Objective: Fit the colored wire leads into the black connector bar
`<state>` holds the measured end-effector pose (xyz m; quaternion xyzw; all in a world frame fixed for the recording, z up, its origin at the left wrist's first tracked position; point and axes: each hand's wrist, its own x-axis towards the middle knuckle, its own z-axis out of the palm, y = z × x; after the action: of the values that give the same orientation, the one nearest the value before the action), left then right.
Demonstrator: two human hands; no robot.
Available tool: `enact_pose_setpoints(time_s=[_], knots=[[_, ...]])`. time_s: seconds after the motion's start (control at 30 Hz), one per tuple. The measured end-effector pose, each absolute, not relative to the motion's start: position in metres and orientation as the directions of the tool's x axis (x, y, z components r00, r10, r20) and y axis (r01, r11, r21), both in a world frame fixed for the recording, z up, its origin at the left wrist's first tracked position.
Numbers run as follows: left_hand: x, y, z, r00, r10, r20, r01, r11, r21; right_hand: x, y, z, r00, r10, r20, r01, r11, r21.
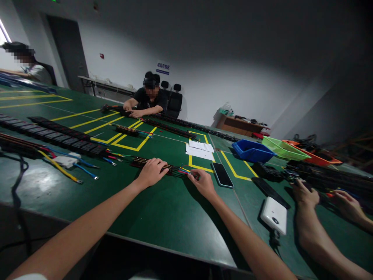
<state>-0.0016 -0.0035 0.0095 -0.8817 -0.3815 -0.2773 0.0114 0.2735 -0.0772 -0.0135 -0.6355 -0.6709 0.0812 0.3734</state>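
Note:
My left hand rests curled over a black power strip assembly with bundled wires lying on the green table. My right hand is closed on the strip's loose coloured wire ends, pinching them just left of a black phone. Both my arms reach forward from the table's near edge.
A co-worker's hands work on black strips at the right, beside a white phone. Another person sits across the table. Rows of black strips lie at left, white papers in the middle, blue, green and orange bins at the right.

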Motion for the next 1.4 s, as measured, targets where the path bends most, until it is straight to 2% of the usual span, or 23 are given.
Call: enact_pose_setpoints(time_s=[0.8, 1.0, 1.13, 1.23, 1.4], knots=[[-0.002, -0.003, 0.007, 0.549, 0.667, 0.503, 0.652, -0.719, 0.242, 0.269, -0.083, -0.006, 0.061, 0.941, 0.333, 0.811, 0.147, -0.566], [-0.003, -0.003, 0.005, 0.545, 0.663, 0.513, 0.665, -0.714, 0.217, 0.272, -0.073, -0.014, 0.077, 0.961, 0.267, 0.697, 0.14, -0.703], [-0.005, -0.001, 0.003, 0.552, 0.66, 0.51, 0.648, -0.724, 0.236, 0.277, -0.057, -0.004, 0.053, 0.996, 0.074, 0.48, 0.039, -0.876], [-0.006, -0.001, 0.002, 0.543, 0.674, 0.501, 0.656, -0.713, 0.249, 0.278, -0.05, 0.005, 0.003, 0.997, -0.082, 0.418, -0.075, -0.905], [-0.008, -0.003, 0.004, 0.555, 0.676, 0.485, 0.665, -0.71, 0.231, 0.27, -0.057, 0.009, 0.076, 0.997, -0.026, 0.328, -0.05, -0.943]])
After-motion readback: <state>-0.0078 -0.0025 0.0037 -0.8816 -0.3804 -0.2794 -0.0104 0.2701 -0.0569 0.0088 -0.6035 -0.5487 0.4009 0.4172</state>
